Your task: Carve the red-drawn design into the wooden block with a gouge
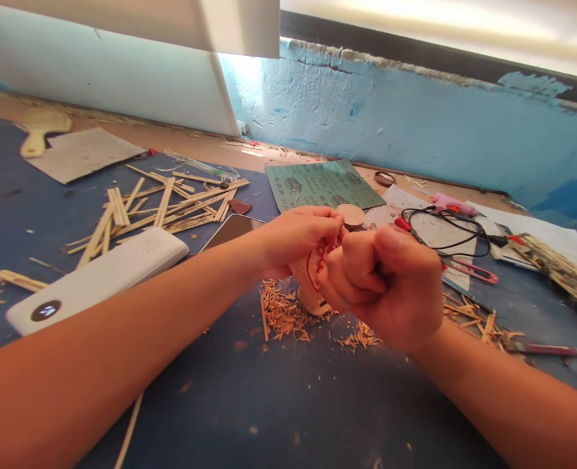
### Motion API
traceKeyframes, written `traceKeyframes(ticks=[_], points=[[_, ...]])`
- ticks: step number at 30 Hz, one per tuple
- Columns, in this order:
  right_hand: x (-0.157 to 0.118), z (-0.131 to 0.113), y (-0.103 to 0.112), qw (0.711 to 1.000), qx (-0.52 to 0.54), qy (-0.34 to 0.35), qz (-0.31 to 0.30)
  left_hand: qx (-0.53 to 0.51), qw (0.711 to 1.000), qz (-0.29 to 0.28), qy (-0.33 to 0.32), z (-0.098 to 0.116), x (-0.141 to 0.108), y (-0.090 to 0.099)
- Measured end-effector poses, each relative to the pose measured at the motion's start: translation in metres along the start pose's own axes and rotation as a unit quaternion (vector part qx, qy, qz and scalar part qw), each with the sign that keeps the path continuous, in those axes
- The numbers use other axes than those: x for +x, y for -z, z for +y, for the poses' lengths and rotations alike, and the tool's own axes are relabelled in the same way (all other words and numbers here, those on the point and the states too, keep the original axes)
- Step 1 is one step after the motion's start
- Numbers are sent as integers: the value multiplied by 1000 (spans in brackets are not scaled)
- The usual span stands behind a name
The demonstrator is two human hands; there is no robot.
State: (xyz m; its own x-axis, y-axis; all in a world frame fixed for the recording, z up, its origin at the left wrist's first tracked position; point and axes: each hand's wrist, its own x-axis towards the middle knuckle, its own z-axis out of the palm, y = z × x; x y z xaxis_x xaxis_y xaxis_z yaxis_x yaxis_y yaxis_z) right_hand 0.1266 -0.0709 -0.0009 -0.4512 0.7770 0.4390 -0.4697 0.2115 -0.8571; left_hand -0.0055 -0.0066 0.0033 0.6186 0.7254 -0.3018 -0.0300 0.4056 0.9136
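Both my hands meet over the middle of the table. My left hand [301, 238] is closed around the upper part of a pale wooden piece [312, 296] with red curved lines on it; the fingers hide much of its shape. Against its right side, my right hand [383, 283] is curled into a fist, and whatever it grips is hidden. Thin wood shavings [286, 312] lie heaped below and around the piece. Just behind my hands, a round pale wooden disc [350, 215] shows.
A white power bank [100, 277] and a phone [232, 229] lie at left, before scattered thin sticks [166, 205]. Green printed sheet [318, 185] lies behind. At right are a black cable [445, 228], a pink glue gun [454, 204], a pink-handled cutter [474, 269] and a dark-red tool [545, 349].
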Motion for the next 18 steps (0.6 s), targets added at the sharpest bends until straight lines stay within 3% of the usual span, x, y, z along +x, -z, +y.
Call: traceKeyframes(ticks=[12,15,18], points=[[-8,21,-17,989,-61,45,129,-16,1000,-10,-12,-5,1,-3],[-13,22,-13,993,-66,44,88,-16,1000,-4,-20,-5,1,-5],[-17,21,-6,996,-80,32,5,-18,999,0,-32,-5,2,-5]])
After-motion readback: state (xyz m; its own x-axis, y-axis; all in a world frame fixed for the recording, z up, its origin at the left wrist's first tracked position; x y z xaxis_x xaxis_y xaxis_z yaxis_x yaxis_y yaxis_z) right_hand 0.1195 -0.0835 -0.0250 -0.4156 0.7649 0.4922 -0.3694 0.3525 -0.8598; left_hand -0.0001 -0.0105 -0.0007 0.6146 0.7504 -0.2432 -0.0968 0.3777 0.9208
